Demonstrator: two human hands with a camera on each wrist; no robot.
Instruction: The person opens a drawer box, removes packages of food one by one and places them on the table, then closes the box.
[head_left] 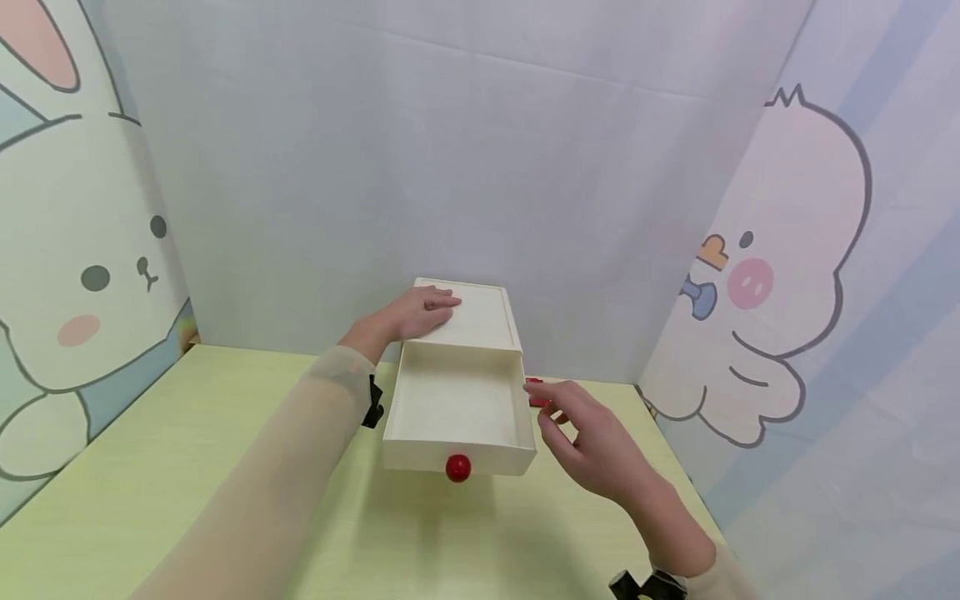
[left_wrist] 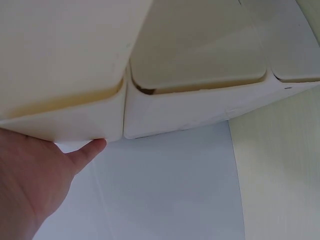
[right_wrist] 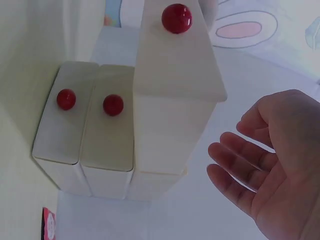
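Note:
A white drawer unit (head_left: 491, 312) stands on the table, its top drawer (head_left: 457, 404) pulled well out toward me. The drawer's inside looks bare, and a red round knob (head_left: 458, 468) sits on its front. My left hand (head_left: 420, 312) rests flat on top of the unit near its left edge. Just right of the drawer's side wall hovers my right hand (head_left: 592, 437), fingers loosely bent, holding nothing. In the right wrist view a gap parts that hand (right_wrist: 270, 165) from the drawer. Two lower drawers with red knobs (right_wrist: 113, 105) are closed.
A small red item (head_left: 537, 393) lies on the table right of the unit, partly hidden by my right hand. The pale yellow-green table (head_left: 247, 433) meets a grey curtain (head_left: 480, 167) behind. Side curtains carry a rabbit (head_left: 82, 233) and a chick (head_left: 795, 250).

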